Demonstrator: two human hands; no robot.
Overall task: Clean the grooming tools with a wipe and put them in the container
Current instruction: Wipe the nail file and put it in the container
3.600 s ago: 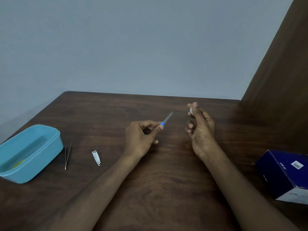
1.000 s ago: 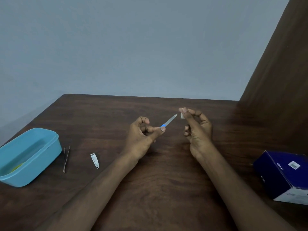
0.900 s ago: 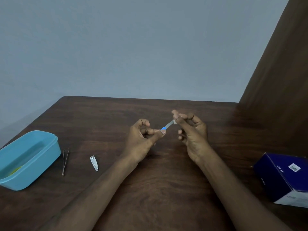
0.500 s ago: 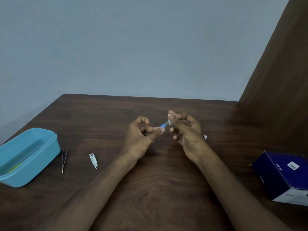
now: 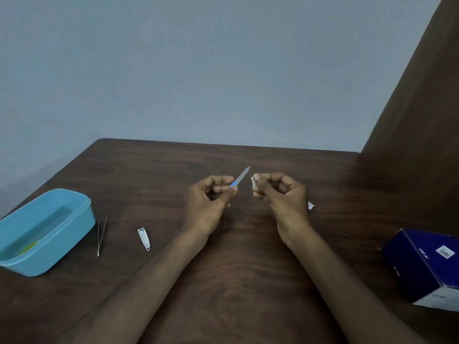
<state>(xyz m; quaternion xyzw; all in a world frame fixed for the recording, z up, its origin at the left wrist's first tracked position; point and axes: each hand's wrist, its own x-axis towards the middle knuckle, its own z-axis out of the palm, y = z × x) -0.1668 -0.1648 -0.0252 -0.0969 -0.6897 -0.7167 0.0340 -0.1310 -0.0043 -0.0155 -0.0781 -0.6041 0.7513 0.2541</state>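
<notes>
Pinching the blue handle end of a nail file (image 5: 240,179) between thumb and curled forefinger, the left hand (image 5: 211,202) held it above the middle of the table (image 5: 248,281), its grey blade slanting up toward the far edge and its tip free in the air. The right hand (image 5: 280,197) hovered just beside it, not touching the file, its fingers curled in and its thumb clamped on a small white wipe (image 5: 253,183) that showed only as a folded edge at the fingertips. A scrap of white and red wrapper (image 5: 311,206) peeked out from behind the right hand, toward the right edge; whether it lay on the table or hung from the hand could not be told. Near the left edge sat the blue container (image 5: 62,234), open, with something yellow-green low inside it, too small to identify. Tweezers (image 5: 101,235) lay on the table just beside the container, tips pointing toward the near edge, and a nail clipper (image 5: 144,239) lay a little further in, between the tweezers and the left forearm, apart from both. At the right edge, well apart from the hands, a dark blue box (image 5: 422,266) rested tilted, with a white label on its upper face. A brown wooden panel (image 5: 417,120) rose along the right side of the table against a grey wall (image 5: 198,70).
</notes>
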